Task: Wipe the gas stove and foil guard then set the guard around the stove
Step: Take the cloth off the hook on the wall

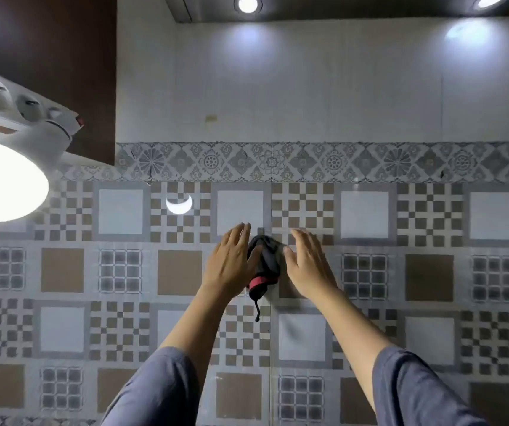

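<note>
A dark grey cloth (266,262) with a red band and a dangling cord hangs against the patterned tile wall (179,272), at the middle of the view. My left hand (231,262) is raised at its left side, fingers straight and apart, thumb against the cloth. On the other side, my right hand (307,265) is also spread, its thumb touching the cloth's edge. Neither hand is closed around it. The gas stove and the foil guard are out of view.
A white power strip (16,103) with round sockets sticks out at the upper left, with a bright round lamp (1,179) below it. A dark brown cabinet (47,56) fills the top left corner. Two spotlights (247,4) shine overhead.
</note>
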Demonstrator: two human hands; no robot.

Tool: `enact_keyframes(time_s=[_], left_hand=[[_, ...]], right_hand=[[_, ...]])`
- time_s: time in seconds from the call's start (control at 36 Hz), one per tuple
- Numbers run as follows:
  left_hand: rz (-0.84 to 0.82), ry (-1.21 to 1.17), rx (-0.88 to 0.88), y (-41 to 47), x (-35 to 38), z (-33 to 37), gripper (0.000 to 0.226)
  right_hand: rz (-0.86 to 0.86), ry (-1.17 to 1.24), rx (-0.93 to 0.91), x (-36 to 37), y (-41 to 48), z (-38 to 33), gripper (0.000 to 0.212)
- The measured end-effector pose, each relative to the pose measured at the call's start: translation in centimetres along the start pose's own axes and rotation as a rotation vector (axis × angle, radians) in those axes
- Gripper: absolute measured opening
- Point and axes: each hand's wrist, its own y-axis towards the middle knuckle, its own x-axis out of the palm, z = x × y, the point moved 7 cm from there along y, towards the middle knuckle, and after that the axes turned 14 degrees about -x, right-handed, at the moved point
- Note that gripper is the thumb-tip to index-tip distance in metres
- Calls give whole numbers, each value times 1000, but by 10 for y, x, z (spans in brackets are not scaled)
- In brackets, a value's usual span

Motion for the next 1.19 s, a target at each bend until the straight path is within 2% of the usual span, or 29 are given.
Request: enact_keyframes(time_s=[0.17, 0.36, 0.58, 0.72, 0.89, 1.0, 1.19], left_hand=[[-34, -13, -39, 34, 34, -16, 56], [-70, -110, -75, 49, 70, -29, 45], [-11, -260, -110, 61, 84, -38, 30], [24, -417, -146, 69, 73, -40, 22], [88, -438, -113, 66, 45, -39, 22], [135, -436, -63, 51, 20, -34, 20], [107, -489, 46, -4, -10, -19, 18]], right_hand=[[32, 152, 77, 45, 29, 18, 36], [132, 153, 106, 78, 37, 41, 27], [212, 184, 97, 84, 41, 58, 17], [247, 140, 44, 69, 49, 54, 13], [299, 88, -37, 29, 63, 35, 15], [310, 72, -97, 3, 60, 16, 16], [283, 107, -137, -38, 14, -12, 12]])
